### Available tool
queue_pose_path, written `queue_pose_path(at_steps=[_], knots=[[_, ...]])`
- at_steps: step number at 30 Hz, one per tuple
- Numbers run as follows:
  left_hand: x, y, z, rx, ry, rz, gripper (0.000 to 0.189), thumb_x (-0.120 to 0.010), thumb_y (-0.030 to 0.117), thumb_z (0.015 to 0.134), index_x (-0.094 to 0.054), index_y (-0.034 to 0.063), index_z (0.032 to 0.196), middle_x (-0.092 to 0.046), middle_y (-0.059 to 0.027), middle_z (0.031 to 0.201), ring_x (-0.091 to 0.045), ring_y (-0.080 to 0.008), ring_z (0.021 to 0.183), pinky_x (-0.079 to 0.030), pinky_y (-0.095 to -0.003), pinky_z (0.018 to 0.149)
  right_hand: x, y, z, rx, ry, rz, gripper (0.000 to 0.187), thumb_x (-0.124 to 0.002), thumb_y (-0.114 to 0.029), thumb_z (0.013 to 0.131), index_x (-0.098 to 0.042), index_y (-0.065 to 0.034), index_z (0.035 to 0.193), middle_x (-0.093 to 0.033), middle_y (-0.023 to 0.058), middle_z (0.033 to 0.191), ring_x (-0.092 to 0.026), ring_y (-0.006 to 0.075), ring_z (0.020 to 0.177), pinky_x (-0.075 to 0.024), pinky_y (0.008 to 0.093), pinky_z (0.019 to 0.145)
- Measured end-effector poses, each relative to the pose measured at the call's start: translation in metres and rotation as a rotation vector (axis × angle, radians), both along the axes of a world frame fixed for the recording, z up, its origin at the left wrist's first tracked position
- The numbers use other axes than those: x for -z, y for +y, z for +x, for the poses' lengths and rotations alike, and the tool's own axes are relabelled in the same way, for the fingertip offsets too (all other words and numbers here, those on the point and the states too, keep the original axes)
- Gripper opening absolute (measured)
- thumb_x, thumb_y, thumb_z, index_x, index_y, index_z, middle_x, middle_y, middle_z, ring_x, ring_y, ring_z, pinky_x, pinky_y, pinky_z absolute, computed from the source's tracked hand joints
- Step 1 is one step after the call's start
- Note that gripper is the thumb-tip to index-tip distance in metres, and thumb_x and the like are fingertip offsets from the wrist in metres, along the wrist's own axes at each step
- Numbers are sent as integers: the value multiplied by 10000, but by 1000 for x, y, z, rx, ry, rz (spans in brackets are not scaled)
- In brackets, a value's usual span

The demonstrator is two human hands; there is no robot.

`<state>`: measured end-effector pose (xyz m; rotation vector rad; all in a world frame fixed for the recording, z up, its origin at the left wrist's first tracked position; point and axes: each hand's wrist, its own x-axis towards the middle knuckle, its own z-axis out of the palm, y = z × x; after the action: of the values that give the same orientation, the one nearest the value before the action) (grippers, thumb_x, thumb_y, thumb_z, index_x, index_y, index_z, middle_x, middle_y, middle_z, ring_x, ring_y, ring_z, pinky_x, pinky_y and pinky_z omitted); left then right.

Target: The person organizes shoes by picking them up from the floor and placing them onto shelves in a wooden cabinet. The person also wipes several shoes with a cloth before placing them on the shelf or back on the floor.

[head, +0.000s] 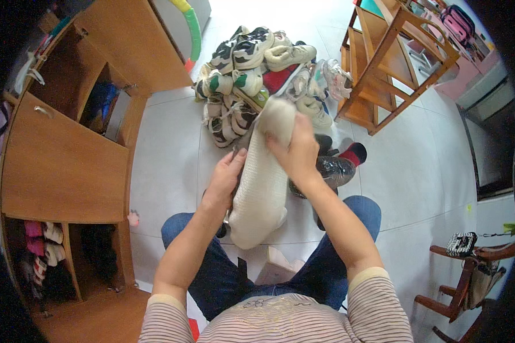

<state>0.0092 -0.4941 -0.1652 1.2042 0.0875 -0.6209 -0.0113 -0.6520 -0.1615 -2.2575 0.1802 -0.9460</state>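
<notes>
Between my hands is a long white item (pixel 259 193) with a finely ribbed surface. It could be a wrapped boot, but I cannot tell exactly. My right hand (pixel 298 150) is blurred and clasps its far end, fingers curled round the side. Along the left edge, my left hand (pixel 225 176) grips it with the thumb on top, where a dark strip shows. Just beyond lies a pile of sports shoes (pixel 253 47), mostly white with black or green parts. Right of the item stand dark boots (pixel 334 169) in clear plastic, one with a red and black part.
On the left stands a wooden cabinet (pixel 64 154) with an open door (pixel 133 43) and shoes (pixel 53 244) in its lower compartment. A wooden rack (pixel 395 68) is at the far right. A wooden chair (pixel 459 283) stands near right. An open box (pixel 279 266) lies between my legs.
</notes>
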Motion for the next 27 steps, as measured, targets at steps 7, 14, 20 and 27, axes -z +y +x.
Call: queue_pose_path(at_steps=[7, 14, 20, 27], knots=[[17, 14, 25, -127, 61, -37, 325, -482, 316, 880, -548, 11, 970, -601, -73, 868, -576, -143, 741, -479, -272, 659, 5, 48, -50, -439, 1, 23, 453, -741, -200, 521, -560, -24, 897, -552, 181, 894, -550, 348, 799, -455, 404, 683], [7, -4, -3, 37, -18, -14, 272, -526, 256, 866, -553, 18, 997, -606, -34, 873, -563, -94, 739, -460, -224, 653, 1, -8, 1, 47, 96, 44, 418, -700, -281, 601, -493, -22, 854, -525, 156, 799, -537, 326, 757, -407, 404, 652], [36, 7, 23, -70, 11, -5, 327, -491, 308, 874, -549, 3, 980, -602, -84, 881, -585, -153, 747, -480, -263, 666, 8, 37, -38, -237, 49, 14, 412, -721, -255, 560, -530, -12, 833, -550, 170, 820, -559, 328, 737, -442, 422, 640], [0, -8, 5, -32, 98, 78, 372, -403, 359, 901, -552, 25, 969, -598, -70, 875, -585, -158, 773, -479, -272, 687, 22, 16, -30, -224, -98, -206, 605, -752, -325, 511, -521, 19, 952, -565, 190, 884, -560, 345, 715, -452, 399, 621]])
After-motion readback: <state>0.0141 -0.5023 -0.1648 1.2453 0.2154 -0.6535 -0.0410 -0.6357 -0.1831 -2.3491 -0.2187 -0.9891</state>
